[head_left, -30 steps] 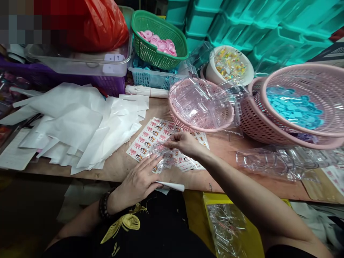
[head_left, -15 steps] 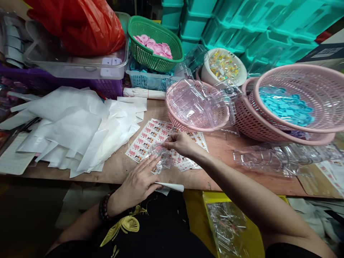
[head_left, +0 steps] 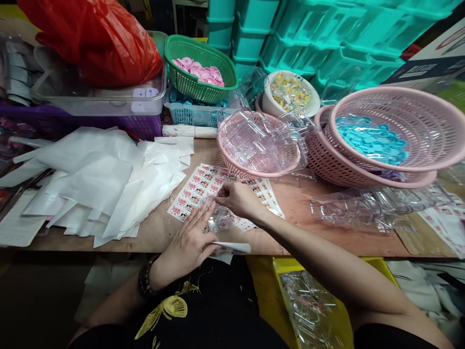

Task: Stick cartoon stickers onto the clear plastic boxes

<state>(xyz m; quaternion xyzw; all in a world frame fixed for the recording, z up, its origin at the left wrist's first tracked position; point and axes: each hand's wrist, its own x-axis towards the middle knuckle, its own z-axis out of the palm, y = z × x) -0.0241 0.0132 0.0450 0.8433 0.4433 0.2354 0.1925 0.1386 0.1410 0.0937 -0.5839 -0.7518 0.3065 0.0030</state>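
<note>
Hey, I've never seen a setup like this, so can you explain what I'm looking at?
There's no robot here: a person works with bare hands, seen by a camera worn on the head, looking forward and down. The left hand rests its fingers by a clear plastic piece, with a white paper under its thumb. The right hand pinches its fingertips together at that piece; what's between them is too small to tell. Beneath are printed cat sheets on the worktop. White sheets are piled left. Behind stand a green basket of pink pieces and a white bowl.
</note>
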